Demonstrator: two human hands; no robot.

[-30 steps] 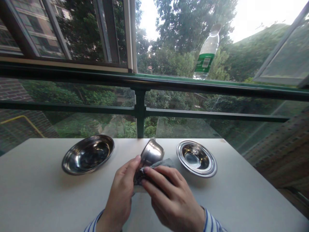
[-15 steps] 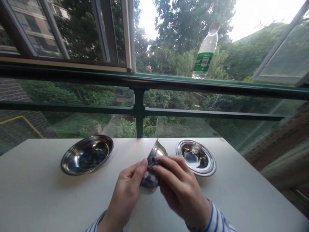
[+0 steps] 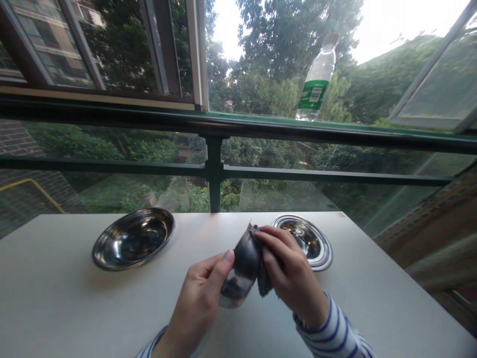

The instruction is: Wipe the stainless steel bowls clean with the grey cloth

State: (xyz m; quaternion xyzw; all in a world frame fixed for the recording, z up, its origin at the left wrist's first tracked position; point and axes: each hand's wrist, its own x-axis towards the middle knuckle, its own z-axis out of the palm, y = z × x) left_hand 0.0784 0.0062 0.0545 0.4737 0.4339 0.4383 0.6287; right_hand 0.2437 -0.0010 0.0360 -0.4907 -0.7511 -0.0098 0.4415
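Observation:
My left hand grips a small steel bowl from below, tilted on its side above the white table. My right hand presses a grey cloth against the bowl's right side, fingers curled over the rim. A wide steel dish lies on the table to the left. A second steel dish with a broad rim lies to the right, partly behind my right hand.
A dark green railing with glass panels runs behind the table's far edge. A clear plastic bottle with a green label stands on the top rail. The table's right edge drops off beside a brick wall.
The bowl has turned further onto its side. My right hand with the cloth has moved up and to the right, from the bowl's front to its right rim.

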